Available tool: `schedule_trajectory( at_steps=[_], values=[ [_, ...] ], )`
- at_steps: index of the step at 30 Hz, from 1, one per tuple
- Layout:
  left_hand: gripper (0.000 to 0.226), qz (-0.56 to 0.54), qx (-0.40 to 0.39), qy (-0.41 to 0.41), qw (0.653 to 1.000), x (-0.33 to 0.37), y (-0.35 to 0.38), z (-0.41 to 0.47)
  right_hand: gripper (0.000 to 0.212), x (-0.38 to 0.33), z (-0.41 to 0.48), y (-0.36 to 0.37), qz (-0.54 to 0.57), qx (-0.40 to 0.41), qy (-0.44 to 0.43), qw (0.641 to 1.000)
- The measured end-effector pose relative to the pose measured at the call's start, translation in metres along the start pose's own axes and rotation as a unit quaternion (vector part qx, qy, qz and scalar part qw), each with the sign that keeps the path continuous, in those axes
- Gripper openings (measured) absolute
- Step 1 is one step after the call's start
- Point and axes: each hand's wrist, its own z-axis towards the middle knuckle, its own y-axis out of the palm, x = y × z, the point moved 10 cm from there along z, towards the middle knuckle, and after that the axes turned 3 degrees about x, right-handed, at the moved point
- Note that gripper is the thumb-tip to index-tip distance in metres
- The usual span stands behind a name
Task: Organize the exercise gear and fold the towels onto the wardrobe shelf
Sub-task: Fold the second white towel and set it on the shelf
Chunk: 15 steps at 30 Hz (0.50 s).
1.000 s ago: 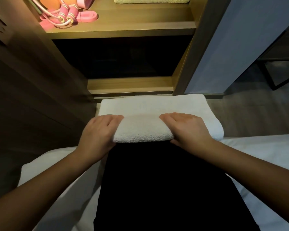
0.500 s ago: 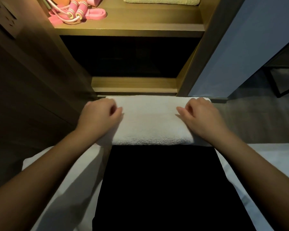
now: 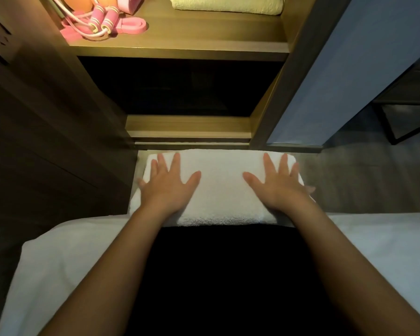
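Observation:
A folded white towel [image 3: 221, 190] lies at the bed's far edge, just below the wardrobe. My left hand [image 3: 167, 185] presses flat on its left part with fingers spread. My right hand [image 3: 279, 185] lies flat on its right part in the same way. On the lit wardrobe shelf [image 3: 180, 48] above sit a pink skipping rope [image 3: 100, 23], a pink resistance band [image 3: 129, 27] and a folded pale yellow towel [image 3: 226, 4].
A black cloth [image 3: 216, 275] covers the white bed [image 3: 58, 263] in front of me. The lower wardrobe compartment [image 3: 180, 88] is dark. A blue-grey panel [image 3: 349, 69] stands at the right, with a dark metal frame [image 3: 403, 122] on the floor beyond it.
The folded-over part of the towel went forward onto the rest. My hands moved from its near fold to the far side, then opened from curled to flat and spread.

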Motion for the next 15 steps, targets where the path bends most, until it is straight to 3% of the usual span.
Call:
schedule_trajectory(
  at_steps=[3,5,8,11,15],
  values=[
    [0.098,-0.159,-0.039,-0.119,0.979,-0.041,0.001,0.01,0.089,0.031,0.005,-0.007,0.212,-0.005,0.051,0.976],
    [0.104,-0.285,-0.086,-0.208,0.932,-0.064,0.013,0.012,0.082,0.048,0.009,-0.009,0.308,-0.004,0.074,0.948],
    [0.073,-0.421,-0.196,-0.252,0.849,-0.074,0.038,0.012,0.08,0.068,0.012,0.005,0.306,-0.071,0.123,0.941],
    [0.068,-0.433,-0.239,-0.238,0.836,-0.082,0.044,0.016,0.074,0.075,0.016,0.015,0.333,-0.111,0.149,0.924],
    [0.073,-0.447,-0.233,-0.242,0.829,-0.081,0.04,0.017,0.07,0.075,0.015,0.019,0.375,-0.143,0.166,0.901]
  ],
)
